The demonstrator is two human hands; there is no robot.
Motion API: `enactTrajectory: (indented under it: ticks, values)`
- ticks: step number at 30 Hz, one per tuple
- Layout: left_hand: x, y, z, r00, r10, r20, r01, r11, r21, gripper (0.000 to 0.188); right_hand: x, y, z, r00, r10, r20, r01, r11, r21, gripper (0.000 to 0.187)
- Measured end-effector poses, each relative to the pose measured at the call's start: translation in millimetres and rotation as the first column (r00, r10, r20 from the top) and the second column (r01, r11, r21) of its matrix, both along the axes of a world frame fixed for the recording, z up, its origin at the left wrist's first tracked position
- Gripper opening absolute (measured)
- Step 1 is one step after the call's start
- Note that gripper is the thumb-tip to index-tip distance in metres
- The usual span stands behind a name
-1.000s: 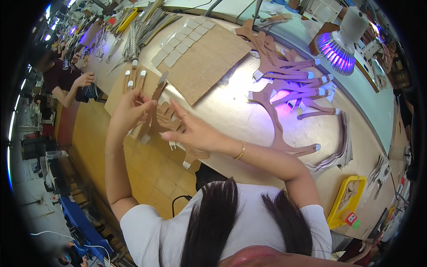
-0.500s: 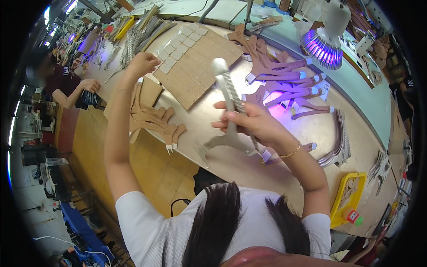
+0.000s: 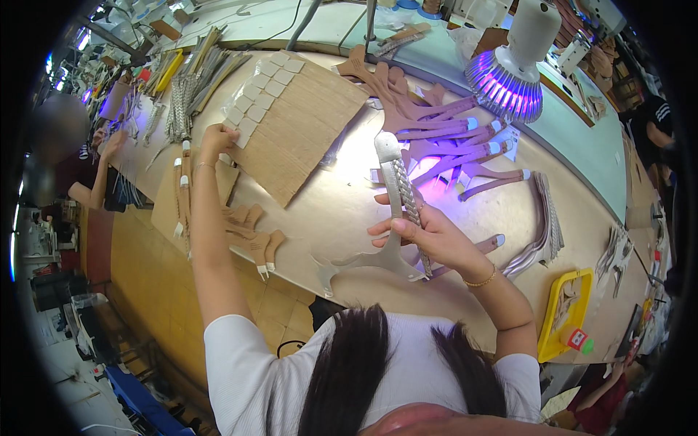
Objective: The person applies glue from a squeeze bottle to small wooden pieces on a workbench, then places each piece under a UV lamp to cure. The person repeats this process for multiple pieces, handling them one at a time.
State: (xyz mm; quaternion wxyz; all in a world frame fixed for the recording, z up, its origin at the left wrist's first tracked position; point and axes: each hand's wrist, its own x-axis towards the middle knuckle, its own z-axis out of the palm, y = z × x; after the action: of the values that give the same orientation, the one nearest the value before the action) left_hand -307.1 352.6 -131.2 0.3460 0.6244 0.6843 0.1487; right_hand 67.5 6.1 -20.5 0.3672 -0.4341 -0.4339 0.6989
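My right hand [image 3: 430, 236] holds up a silver sandal upper, with a smooth strap [image 3: 393, 174] and a braided strap [image 3: 408, 190] meeting at a rounded tip. Its forked lower part [image 3: 385, 260] spreads below my fingers. My left hand [image 3: 218, 141] is closed in a pinch at the near left corner of a cardboard sheet [image 3: 313, 123]. Its fingertips meet the edge of a pale square patch [image 3: 246, 131], one of several in rows on that sheet. Tan strap pieces [image 3: 247, 236] lie beside my left forearm.
Brown strap pieces [image 3: 429, 123] are piled under a lamp [image 3: 503, 83] glowing violet. Silver straps [image 3: 539, 225] lie at the right, near a yellow tray [image 3: 563, 312] with a green-capped container [image 3: 578, 339]. Bundled straps [image 3: 182, 102] lie at the far left, where another person works.
The silver upper has turned more upright and moved a little lower and to the right. My left hand has come down and left with the view, its fingers still at the patches.
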Motion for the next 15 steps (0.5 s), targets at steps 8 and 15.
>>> enactTrajectory:
  ticks: [8, 15]
  values:
    - [-24, -29, 50, 0.774, 0.154, 0.614, 0.108, 0.924, -0.368, 0.017, 1, -4, -8, 0.994, -0.106, -0.025, 0.106, 0.994, -0.013, 0.049]
    - [2, -63, 82, 0.762, 0.054, 0.645, 0.108, 0.972, -0.209, 0.015, 4, -9, -17, 0.967, -0.204, -0.155, 0.198, 0.979, -0.053, 0.034]
